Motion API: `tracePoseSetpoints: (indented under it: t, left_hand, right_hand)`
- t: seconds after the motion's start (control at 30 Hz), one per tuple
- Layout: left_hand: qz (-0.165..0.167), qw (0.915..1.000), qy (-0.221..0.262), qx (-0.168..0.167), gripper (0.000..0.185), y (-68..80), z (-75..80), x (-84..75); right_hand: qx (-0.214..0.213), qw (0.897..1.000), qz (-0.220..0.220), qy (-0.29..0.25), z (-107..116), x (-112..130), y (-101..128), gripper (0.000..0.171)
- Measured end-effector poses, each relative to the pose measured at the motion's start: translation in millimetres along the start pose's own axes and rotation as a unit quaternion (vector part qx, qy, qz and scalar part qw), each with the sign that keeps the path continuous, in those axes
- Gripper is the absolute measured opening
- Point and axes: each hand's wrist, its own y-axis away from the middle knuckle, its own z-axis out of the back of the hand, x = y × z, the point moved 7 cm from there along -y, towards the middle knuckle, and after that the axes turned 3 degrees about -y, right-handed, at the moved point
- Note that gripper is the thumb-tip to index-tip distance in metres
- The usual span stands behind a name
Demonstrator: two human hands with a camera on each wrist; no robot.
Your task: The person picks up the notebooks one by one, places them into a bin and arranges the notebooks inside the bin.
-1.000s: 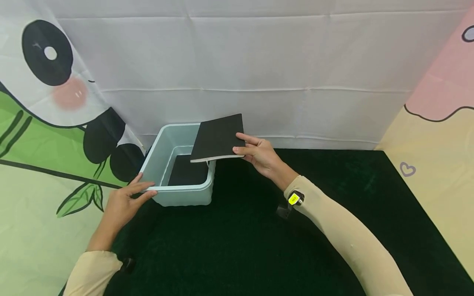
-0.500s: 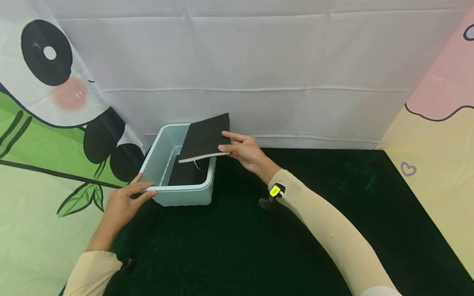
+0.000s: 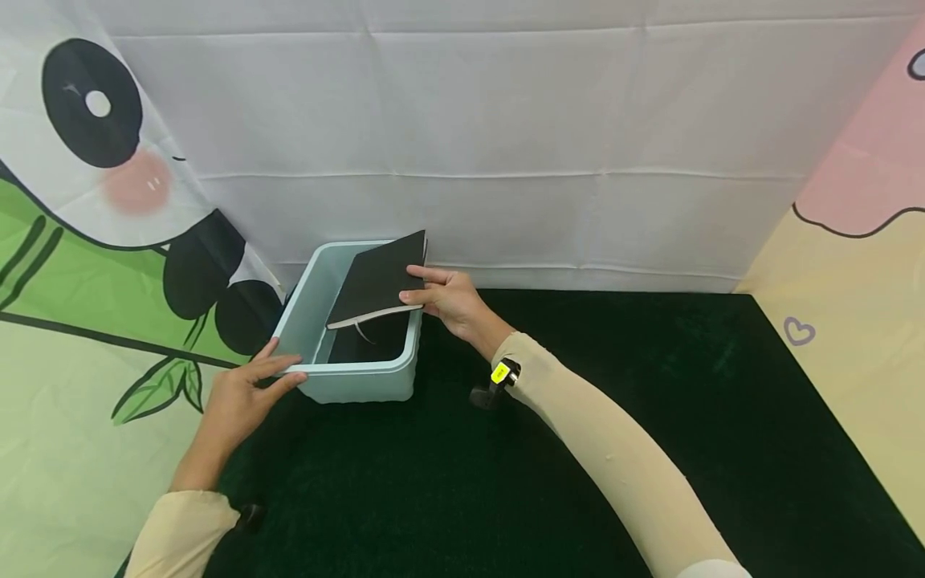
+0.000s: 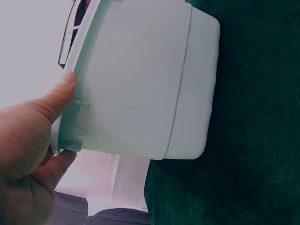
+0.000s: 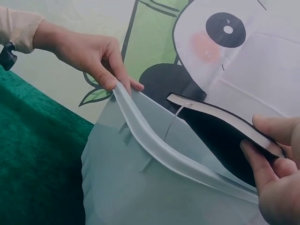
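A black notebook [image 3: 379, 277] with pale page edges and a thin ribbon tilts over the opening of a light blue plastic bin [image 3: 361, 385]. My right hand [image 3: 455, 303] pinches its right edge, thumb on the cover and other fingers beneath, as the right wrist view shows [image 5: 276, 164]. At the bin's near left corner, my left hand [image 3: 242, 401] grips the rim between thumb and fingers; the left wrist view shows this thumb [image 4: 61, 93] on the rim. Inside the bin lies another flat black item [image 3: 386, 341], partly hidden under the notebook.
A dark green cloth [image 3: 506, 482] covers the table under the bin. Behind it hangs a white fabric backdrop [image 3: 506, 144], close to the bin's far side. Cartoon-printed cloth [image 3: 144, 281] flanks the left, and a pink and cream cloth [image 3: 853, 305] the right.
My right hand has carried the notebook leftward, further over the bin, and its near left corner has dipped lower. The left hand and bin have stayed in place.
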Motion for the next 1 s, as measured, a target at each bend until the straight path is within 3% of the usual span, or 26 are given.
tracePoseSetpoints:
  t: [0.47,0.77,1.0]
  left_hand:
    - [0.015,0.9998,0.002,0.011,0.034,-0.1,-0.3,-0.1]
    - [0.000,1.0000,0.006,-0.001,0.033,0.1,-1.4,0.9]
    - [0.000,1.0000,0.006,-0.004,0.033,0.8,-1.9,1.6]
  right_hand:
    - [-0.020,0.998,-0.016,0.056,-25,-12,-8,0.050]
    - [-0.027,0.998,-0.027,0.055,-29,-16,-10,0.050]
    - [-0.054,0.994,-0.041,0.089,-30,-21,-19,0.050]
